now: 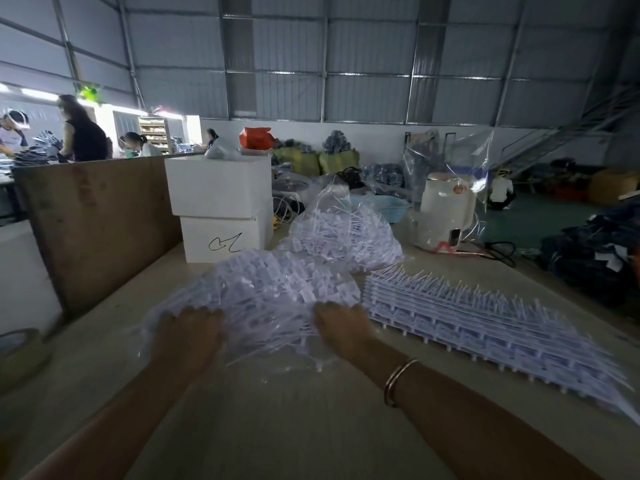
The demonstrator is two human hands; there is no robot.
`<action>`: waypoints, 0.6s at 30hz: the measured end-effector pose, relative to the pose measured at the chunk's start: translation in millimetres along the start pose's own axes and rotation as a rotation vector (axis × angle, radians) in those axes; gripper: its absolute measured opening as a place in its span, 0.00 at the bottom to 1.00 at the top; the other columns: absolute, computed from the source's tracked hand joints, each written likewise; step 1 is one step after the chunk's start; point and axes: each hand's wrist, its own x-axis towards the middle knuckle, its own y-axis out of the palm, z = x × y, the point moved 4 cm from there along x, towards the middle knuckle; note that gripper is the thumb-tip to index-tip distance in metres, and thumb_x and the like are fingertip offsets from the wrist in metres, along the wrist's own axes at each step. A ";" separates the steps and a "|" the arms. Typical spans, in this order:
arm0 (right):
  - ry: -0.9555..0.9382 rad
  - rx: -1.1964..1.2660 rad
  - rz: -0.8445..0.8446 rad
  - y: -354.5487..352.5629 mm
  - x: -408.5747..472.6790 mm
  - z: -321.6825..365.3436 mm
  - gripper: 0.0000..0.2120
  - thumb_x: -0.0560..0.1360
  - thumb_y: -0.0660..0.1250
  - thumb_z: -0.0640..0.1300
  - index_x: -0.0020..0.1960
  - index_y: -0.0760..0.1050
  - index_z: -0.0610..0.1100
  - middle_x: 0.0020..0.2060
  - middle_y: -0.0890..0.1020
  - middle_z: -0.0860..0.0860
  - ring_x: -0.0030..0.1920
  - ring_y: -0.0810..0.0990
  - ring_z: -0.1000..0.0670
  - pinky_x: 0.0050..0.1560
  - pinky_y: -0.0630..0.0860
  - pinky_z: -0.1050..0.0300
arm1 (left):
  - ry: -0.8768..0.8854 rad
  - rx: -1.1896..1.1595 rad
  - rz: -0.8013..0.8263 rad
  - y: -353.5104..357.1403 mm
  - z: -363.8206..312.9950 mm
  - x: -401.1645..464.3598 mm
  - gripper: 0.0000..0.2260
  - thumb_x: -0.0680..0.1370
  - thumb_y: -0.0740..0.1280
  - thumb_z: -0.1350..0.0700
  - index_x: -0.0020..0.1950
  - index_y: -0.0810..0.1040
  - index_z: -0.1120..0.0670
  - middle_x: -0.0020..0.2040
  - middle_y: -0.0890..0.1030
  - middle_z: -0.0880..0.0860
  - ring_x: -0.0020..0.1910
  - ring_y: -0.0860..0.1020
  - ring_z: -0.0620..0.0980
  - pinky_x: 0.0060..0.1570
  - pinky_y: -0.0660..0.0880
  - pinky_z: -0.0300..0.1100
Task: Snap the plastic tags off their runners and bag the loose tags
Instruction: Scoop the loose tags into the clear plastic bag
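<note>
Your two forearms reach out over the pale table (277, 410), a pair of thin bangles (398, 381) on the right wrist. Your left hand (188, 332) and right hand (341, 327) lie side by side, palms down, on the near edge of one heap of loose tags (263, 289); the fingertips sink into the plastic, so you cannot tell whether either grips anything. Just right of that heap sits one neat stack of tags on runners (485, 317), spikes pointing up. Behind the heap, one clear bag of tags (343, 226) stands open. Two white boxes (221, 206) are stacked at the left rear, beside a brown board (97, 220). A white appliance (445, 213) wrapped in clear film stands right of the bag.
</note>
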 end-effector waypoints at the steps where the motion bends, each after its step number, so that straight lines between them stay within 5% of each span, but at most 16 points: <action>1: 0.070 0.141 -0.069 -11.9 3.3 -7.3 0.12 0.79 0.56 0.50 0.52 0.74 0.45 0.49 0.81 0.45 0.50 0.79 0.44 0.51 0.71 0.51 | -0.021 -0.095 -0.091 -4.1 11.3 0.6 0.15 0.78 0.53 0.46 0.53 0.77 0.49 0.52 0.80 0.50 0.53 0.77 0.53 0.53 0.71 0.47; 3: 0.153 0.323 -0.255 -36.8 0.1 -24.1 0.10 0.78 0.60 0.49 0.42 0.74 0.46 0.38 0.78 0.48 0.41 0.75 0.48 0.46 0.66 0.56 | -0.099 -0.451 -0.309 -17.3 37.2 -7.1 0.17 0.75 0.54 0.48 0.44 0.79 0.55 0.43 0.80 0.57 0.44 0.76 0.58 0.45 0.72 0.49; 5: 0.123 0.256 -0.459 -54.3 -13.9 -35.1 0.10 0.75 0.65 0.49 0.40 0.77 0.43 0.36 0.76 0.51 0.42 0.69 0.52 0.48 0.55 0.59 | -0.174 -0.765 -0.493 -30.4 51.5 -17.4 0.13 0.75 0.59 0.48 0.40 0.76 0.56 0.40 0.76 0.57 0.40 0.73 0.56 0.38 0.68 0.43; 8: 0.076 0.440 -0.370 -58.0 -28.0 -47.3 0.08 0.73 0.68 0.43 0.44 0.79 0.38 0.39 0.79 0.48 0.44 0.75 0.49 0.46 0.60 0.59 | -0.092 -0.964 -0.465 -42.6 40.7 -18.4 0.12 0.74 0.65 0.54 0.37 0.74 0.61 0.39 0.73 0.56 0.39 0.70 0.49 0.36 0.63 0.41; 10: 0.106 0.408 -0.044 -56.2 -27.2 -49.4 0.14 0.76 0.65 0.52 0.42 0.76 0.40 0.37 0.77 0.49 0.41 0.76 0.47 0.39 0.64 0.57 | -0.016 -0.766 -0.329 -45.0 31.6 -12.6 0.12 0.72 0.71 0.54 0.38 0.76 0.62 0.42 0.74 0.58 0.42 0.73 0.54 0.42 0.66 0.44; 12: 0.094 0.051 0.290 -61.1 -23.6 -53.8 0.20 0.74 0.62 0.62 0.45 0.72 0.44 0.39 0.73 0.53 0.41 0.74 0.49 0.41 0.66 0.57 | 0.008 -0.609 -0.196 -46.8 33.5 -7.0 0.17 0.68 0.76 0.48 0.44 0.77 0.61 0.47 0.74 0.56 0.46 0.74 0.56 0.45 0.68 0.45; 14: 0.120 -0.058 0.507 -80.8 -13.0 -64.6 0.18 0.77 0.62 0.57 0.52 0.74 0.41 0.42 0.75 0.52 0.39 0.78 0.50 0.40 0.70 0.60 | 0.046 -0.598 -0.026 -53.7 38.3 -3.4 0.25 0.65 0.72 0.36 0.48 0.75 0.54 0.49 0.72 0.50 0.47 0.74 0.51 0.44 0.66 0.40; 16: 0.177 0.077 0.450 -119.0 9.2 -65.1 0.09 0.79 0.60 0.41 0.54 0.75 0.37 0.42 0.80 0.46 0.29 0.76 0.53 0.33 0.72 0.63 | 0.113 -0.491 0.065 -68.6 41.0 2.1 0.30 0.60 0.61 0.24 0.46 0.71 0.47 0.44 0.72 0.44 0.44 0.73 0.46 0.41 0.66 0.38; 18: 0.270 0.442 0.080 -161.2 38.2 -59.8 0.10 0.77 0.57 0.33 0.44 0.76 0.33 0.32 0.79 0.45 0.26 0.74 0.54 0.32 0.70 0.59 | 0.109 -0.317 -0.057 -88.0 51.0 13.9 0.32 0.57 0.54 0.19 0.44 0.69 0.44 0.41 0.72 0.42 0.42 0.73 0.46 0.43 0.71 0.42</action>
